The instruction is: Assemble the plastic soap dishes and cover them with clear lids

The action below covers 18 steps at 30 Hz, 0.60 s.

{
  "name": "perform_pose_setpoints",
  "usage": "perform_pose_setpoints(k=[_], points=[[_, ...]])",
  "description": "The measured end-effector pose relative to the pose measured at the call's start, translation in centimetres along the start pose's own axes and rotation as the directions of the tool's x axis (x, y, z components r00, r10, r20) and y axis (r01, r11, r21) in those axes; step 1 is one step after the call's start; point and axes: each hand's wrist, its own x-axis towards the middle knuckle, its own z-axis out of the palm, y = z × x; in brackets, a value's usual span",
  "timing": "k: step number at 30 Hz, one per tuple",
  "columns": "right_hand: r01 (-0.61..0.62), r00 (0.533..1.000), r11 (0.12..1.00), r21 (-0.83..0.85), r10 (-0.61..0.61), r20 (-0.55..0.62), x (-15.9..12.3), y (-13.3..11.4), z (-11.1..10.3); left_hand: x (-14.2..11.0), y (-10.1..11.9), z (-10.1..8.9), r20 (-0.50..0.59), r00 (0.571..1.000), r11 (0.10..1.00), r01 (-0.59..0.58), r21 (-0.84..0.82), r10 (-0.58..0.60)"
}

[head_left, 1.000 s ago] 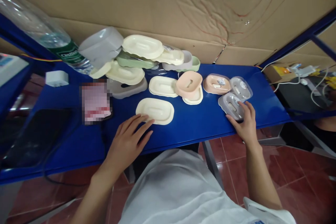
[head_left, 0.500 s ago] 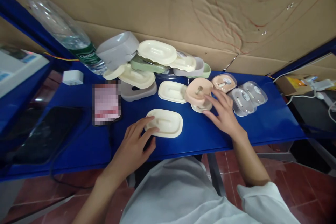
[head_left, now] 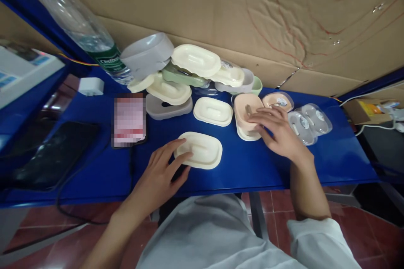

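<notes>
Under the fingertips of my left hand [head_left: 168, 162] lies a cream oval lid [head_left: 206, 151], flat on the blue table with a raised ridge along its middle. The fingers of that hand are apart, the thumb near the lid's lower left edge. My right hand [head_left: 276, 128] has its fingers over the near right wall of a peach plastic box [head_left: 242, 111], with the thumb lower down outside. A small greyish spot shows in the box's floor. Beneath the peach box a cream piece [head_left: 248, 135] sticks out. Between the hands, farther back, rests another cream lid [head_left: 213, 111].
Behind is a pile of cream lids [head_left: 197, 59], grey boxes [head_left: 147, 54] and green boxes [head_left: 181, 76]. Clear-covered grey boxes [head_left: 301, 126] and a peach one [head_left: 279, 101] stand right. A water bottle [head_left: 85, 33], a white adapter [head_left: 91, 86] and a phone [head_left: 129, 119] are left.
My right hand has closed in from spread fingers to a hold on the peach box's wall. My left hand stays on the cream lid. The whole view has shifted slightly.
</notes>
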Motion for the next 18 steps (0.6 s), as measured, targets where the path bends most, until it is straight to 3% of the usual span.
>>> perform_pose_setpoints(k=[3,9,18], points=[[-0.085,0.996,0.995,-0.051,0.084,-0.023,-0.3,0.0,0.0,0.1,0.0,0.0,0.002,1.0,1.0,-0.01,0.014,0.01],[-0.203,0.979,0.947,-0.249,0.196,-0.052,0.2,-0.9,2.6,0.1,0.0,-0.3,0.015,0.999,0.997,-0.044,-0.057,0.045],[-0.146,0.954,0.973,-0.179,0.09,-0.287,0.2,-3.4,1.6,-0.2,0.1,-0.4,0.043,0.999,0.999,0.0,-0.047,0.002]])
